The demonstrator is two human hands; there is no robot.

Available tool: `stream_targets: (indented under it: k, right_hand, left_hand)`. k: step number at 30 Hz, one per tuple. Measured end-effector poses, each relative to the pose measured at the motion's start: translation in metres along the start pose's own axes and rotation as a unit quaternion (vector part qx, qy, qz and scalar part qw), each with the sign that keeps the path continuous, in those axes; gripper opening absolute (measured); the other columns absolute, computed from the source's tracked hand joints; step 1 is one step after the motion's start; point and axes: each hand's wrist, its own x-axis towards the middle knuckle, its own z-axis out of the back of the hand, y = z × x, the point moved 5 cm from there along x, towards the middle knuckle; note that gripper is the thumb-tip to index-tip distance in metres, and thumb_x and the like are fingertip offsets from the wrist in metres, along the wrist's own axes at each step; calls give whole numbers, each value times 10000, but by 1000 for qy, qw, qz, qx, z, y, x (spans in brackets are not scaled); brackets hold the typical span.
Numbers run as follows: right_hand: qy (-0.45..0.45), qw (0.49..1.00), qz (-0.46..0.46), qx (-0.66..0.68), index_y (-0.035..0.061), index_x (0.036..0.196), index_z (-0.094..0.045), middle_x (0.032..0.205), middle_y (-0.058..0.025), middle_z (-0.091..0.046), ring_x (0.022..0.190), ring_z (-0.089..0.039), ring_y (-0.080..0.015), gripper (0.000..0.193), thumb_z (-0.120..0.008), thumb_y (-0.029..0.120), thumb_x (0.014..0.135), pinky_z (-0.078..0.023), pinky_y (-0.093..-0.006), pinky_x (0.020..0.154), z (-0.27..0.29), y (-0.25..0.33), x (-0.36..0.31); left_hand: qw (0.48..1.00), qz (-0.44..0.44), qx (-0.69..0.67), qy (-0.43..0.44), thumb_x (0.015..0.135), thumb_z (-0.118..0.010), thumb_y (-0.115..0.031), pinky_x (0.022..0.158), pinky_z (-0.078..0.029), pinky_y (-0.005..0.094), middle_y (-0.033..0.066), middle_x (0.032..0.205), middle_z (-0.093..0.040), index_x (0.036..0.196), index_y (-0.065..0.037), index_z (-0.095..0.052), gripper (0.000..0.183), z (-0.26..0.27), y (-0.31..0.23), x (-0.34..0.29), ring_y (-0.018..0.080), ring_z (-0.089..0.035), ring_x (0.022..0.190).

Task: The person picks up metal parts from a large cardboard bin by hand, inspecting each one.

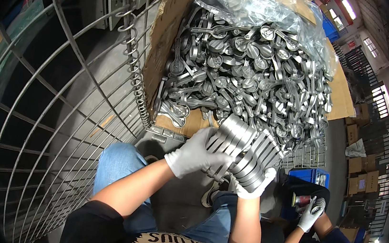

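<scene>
Between my two gloved hands is a stack of nested silver-grey metal castings (258, 161), their curved, shiny edges lined up in two rows. My left hand (193, 154) closes on the stack's left side, thumb across its near side. From below and to the right, my right hand (254, 188) grips the lower end. Just beyond lies a large heap of similar loose castings (252, 75), each with a round cupped head and a narrow arm. The fingers under the stack are partly hidden.
A cardboard wall (166, 32) and a wire cage (90, 69) with a coiled spring edge stand at left. Clear plastic sheeting (260, 6) covers the heap's far side. At lower right, a co-worker's gloved hand (311, 215) holds parts near a blue crate (310, 175).
</scene>
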Motion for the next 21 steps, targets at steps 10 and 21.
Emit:
stream_targets:
  k: [10,21]
  right_hand:
    - [-95,987,112,-69,74,1274,-403,1262,-102,-456,1124,-461,-295,507,-421,305,823,-386,-463,939,8,15,-11]
    - [38,996,33,72,43,1338,-298,1289,-210,-424,1098,-486,-429,765,-509,361,675,-411,-599,874,-10,8,-14]
  left_hand:
    - [977,-147,151,-19,512,-815,-357,962,-365,378,222,1186,-468,1313,55,-239,1069,-15,7,5,347,-457,1123]
    - [857,-189,461,-134,549,-746,-285,777,-422,401,210,1053,-492,1302,149,-201,1026,-40,-25,-7,324,-508,925]
